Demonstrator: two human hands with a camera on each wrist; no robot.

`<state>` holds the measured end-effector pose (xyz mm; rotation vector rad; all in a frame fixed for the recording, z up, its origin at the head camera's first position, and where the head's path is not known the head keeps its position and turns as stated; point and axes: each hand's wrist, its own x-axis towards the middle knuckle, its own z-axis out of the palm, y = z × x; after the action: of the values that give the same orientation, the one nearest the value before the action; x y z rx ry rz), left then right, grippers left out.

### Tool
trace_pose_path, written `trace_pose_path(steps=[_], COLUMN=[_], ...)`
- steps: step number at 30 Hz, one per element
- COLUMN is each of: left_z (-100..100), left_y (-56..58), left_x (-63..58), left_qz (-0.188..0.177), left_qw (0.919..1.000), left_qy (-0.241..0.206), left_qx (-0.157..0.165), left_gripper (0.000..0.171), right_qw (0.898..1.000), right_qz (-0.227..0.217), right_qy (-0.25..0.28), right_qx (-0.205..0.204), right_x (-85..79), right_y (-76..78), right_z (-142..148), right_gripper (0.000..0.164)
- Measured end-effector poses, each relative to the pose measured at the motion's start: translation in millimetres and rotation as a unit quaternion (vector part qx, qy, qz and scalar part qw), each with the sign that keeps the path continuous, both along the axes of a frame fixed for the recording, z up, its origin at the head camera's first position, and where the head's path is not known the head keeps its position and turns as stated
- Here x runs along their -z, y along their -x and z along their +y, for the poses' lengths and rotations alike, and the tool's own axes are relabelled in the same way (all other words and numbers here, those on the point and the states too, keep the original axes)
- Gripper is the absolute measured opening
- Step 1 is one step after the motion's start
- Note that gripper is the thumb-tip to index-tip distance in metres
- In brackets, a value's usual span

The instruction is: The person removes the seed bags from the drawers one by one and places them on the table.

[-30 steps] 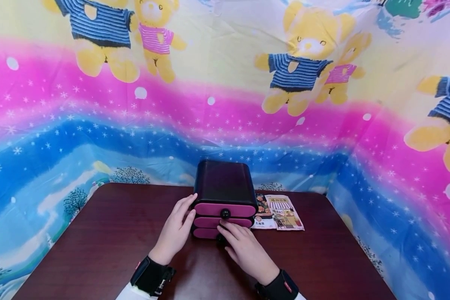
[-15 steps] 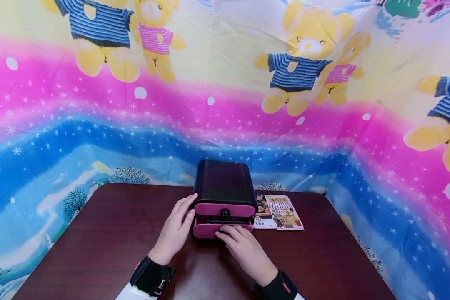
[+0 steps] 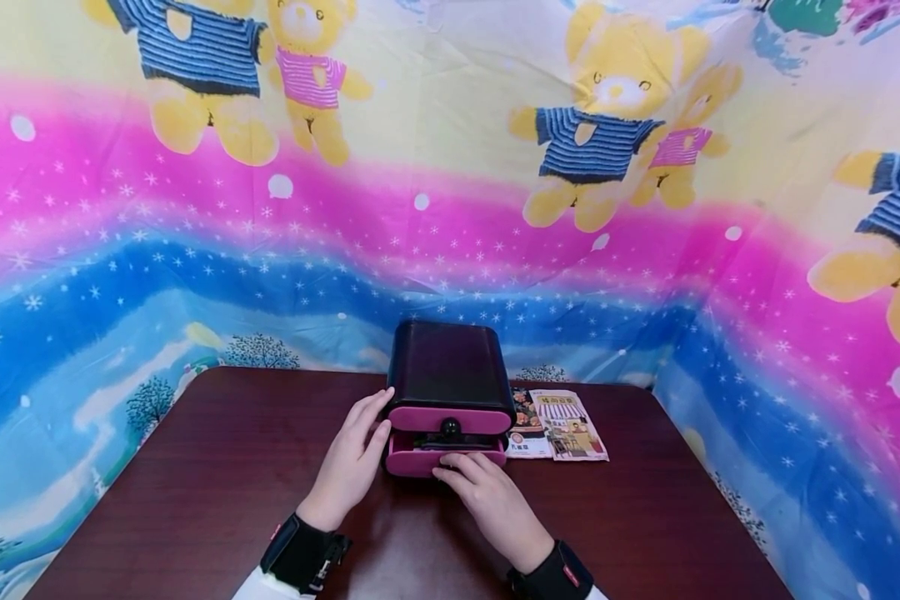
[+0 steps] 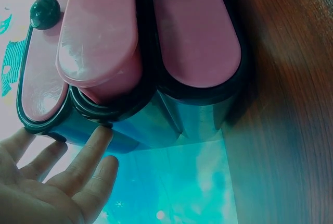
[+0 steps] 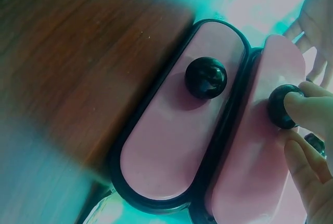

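Note:
A small black drawer cabinet (image 3: 447,367) with pink fronts and round black knobs stands near the back of the table. Its middle drawer (image 3: 412,464) is partly pulled out, and in the head view it hides the bottom drawer (image 5: 171,140). The top drawer (image 3: 412,419) is closed. My right hand (image 3: 495,504) pinches the middle drawer's knob (image 5: 277,107) between thumb and fingers. Against the cabinet's left side rests my left hand (image 3: 348,462), its fingers extended. Something dark (image 3: 461,441) shows in the gap above the pulled-out drawer; its kind is unclear.
Two printed packets (image 3: 570,427) lie flat on the table just right of the cabinet. The dark reddish table (image 3: 217,467) ends at a patterned curtain (image 3: 420,250) behind and at both sides.
The middle drawer has slid out towards me, with the right hand on its knob, uncovering the dark thing behind its front. My left hand has stayed in place.

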<state>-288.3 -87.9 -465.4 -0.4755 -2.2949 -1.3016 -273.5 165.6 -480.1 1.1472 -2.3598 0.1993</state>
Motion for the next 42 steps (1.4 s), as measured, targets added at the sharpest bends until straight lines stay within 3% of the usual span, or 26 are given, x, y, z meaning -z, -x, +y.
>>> trace_pose_path(steps=[8,20,28,42], left_z=[0,-1,0,1], left_y=[0.4,0.6,-0.2,2.0], left_x=[0.5,1.8,2.0,4.0], left_qz=[-0.002,-0.005,-0.013,-0.006], left_qw=[1.0000,1.0000,0.9999,0.9998], left_qy=[-0.001,0.001,0.003,0.005], left_qx=[0.002,-0.008,-0.008,-0.015], left_gripper=[0.046,0.047,0.047,0.047], right_qw=[0.999,0.995,0.993,0.992], right_qz=[0.023,0.043,0.066,0.067], right_qy=[-0.005,-0.028,-0.058,-0.085], right_qx=[-0.028,-0.086,-0.079,-0.068], right_x=[-2.3,-24.5,-28.9,-31.3], right_y=[-0.3,-16.6,-27.4,-31.4], right_z=[1,-4,-6,-6], right_gripper=[0.035,0.029,0.014,0.012])
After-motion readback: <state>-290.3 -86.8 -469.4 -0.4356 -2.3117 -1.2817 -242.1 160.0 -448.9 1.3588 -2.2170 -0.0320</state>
